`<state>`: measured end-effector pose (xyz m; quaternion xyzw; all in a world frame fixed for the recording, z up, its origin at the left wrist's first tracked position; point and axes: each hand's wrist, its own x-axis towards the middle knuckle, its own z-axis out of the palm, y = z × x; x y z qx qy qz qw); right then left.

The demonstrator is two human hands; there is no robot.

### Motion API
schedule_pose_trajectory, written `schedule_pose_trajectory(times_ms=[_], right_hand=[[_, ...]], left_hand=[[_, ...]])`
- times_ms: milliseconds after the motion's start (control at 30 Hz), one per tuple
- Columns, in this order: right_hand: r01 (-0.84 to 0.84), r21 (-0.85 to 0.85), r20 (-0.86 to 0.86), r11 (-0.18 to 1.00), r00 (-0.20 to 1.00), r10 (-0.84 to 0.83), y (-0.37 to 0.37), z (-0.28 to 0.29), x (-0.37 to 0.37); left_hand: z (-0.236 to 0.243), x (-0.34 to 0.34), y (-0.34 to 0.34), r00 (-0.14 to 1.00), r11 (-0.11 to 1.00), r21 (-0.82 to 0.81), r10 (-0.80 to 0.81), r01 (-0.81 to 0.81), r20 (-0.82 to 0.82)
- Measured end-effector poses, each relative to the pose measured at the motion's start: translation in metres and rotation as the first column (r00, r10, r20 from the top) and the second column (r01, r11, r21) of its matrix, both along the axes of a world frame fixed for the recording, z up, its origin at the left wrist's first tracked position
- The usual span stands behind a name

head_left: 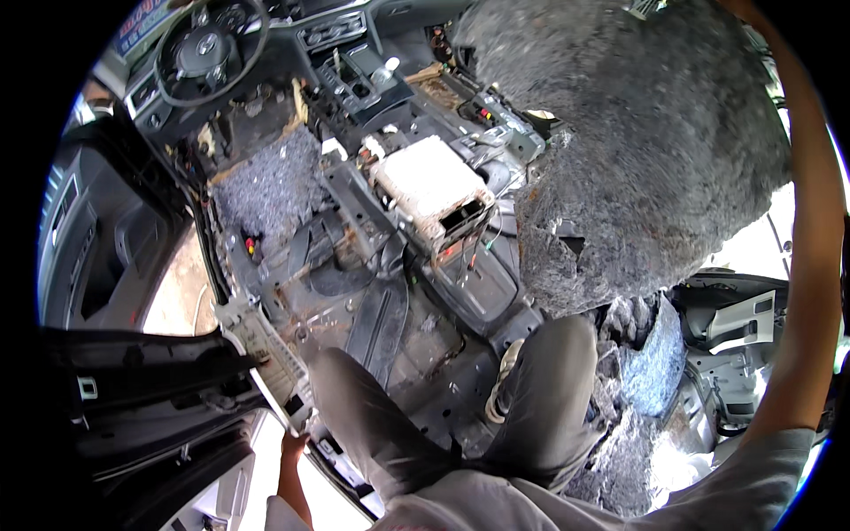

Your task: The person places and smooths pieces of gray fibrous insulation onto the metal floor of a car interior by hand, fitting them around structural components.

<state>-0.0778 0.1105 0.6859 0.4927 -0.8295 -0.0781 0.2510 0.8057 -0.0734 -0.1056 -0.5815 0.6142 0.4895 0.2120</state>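
A large dark grey felt carpet mat [646, 150] stands raised across the right of the stripped car cabin, with a small torn hole low in it. My right arm reaches up along the right rim, and my right hand [742, 7] is at the mat's top edge; the picture's edge cuts it off and its fingers do not show. At the lower left, my left hand [294, 444] is closed on the pale edge of the door frame [270, 398]. Between my bent knees and the dashboard lies the bare, dirty floor pan [425, 354].
A rusty white metal box [434, 181] sits on the centre tunnel, with loose wires nearby. The steering wheel [212, 49] and gear console [359, 75] are ahead. An open door [97, 248] stands left. Torn felt and foil-like insulation [651, 363] lies beside my right knee.
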Motion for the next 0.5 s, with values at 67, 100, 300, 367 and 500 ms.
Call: schedule_pose_trajectory(times_ms=[67, 100, 300, 367, 500], right_hand=[[-0.044, 0.009, -0.080, 0.999, 0.996, 0.044, 0.022, -0.006, -0.037], [-0.072, -0.002, -0.117, 0.997, 0.991, 0.071, 0.034, -0.012, -0.055], [-0.263, 0.047, -0.438, 0.964, 0.861, 0.257, 0.094, -0.056, -0.150], [-0.210, -0.031, -0.487, 0.977, 0.857, 0.169, 0.121, -0.078, -0.155], [-0.170, -0.071, -0.463, 0.983, 0.878, 0.119, 0.178, -0.151, -0.138]], left_hand=[[0.021, -0.034, -0.028, 0.905, 0.966, 0.250, -0.165, 0.067, 0.392], [0.028, -0.042, -0.046, 0.865, 0.945, 0.261, -0.291, 0.195, 0.409], [0.086, -0.252, -0.107, 0.985, 0.942, 0.303, -0.104, 0.142, -0.140], [0.117, -0.361, -0.086, 0.924, 0.985, 0.028, -0.149, 0.170, -0.351], [0.173, -0.548, -0.019, 0.802, 0.958, -0.082, -0.275, 0.274, -0.531]])
